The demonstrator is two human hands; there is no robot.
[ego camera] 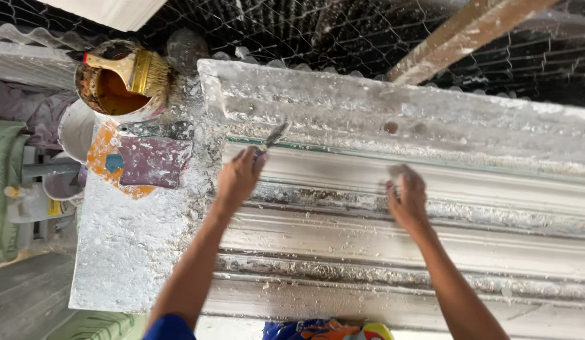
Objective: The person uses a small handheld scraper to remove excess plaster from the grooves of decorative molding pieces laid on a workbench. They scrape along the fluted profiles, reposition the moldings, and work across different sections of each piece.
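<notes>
Now L hand (240, 176) fingers grasping scraper (275, 135) on moulding (343, 182); R hand (407, 198) clenched; brush (136, 70), trowel (155, 157) nearby.

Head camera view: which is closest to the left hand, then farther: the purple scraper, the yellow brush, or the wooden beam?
From the left hand:
1. Flat purple scraper, just left of it on the plaster-crusted bench.
2. Yellow-bristled paintbrush, on the orange-stained bucket, upper left.
3. Bare wooden beam, far upper right.

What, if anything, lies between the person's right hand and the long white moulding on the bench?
Nothing visible does. The right hand already rests on the moulding, its fingers pressed against a ridge. The left hand holds a small scraper at the moulding's upper edge, further along, clear of the right hand.
</notes>
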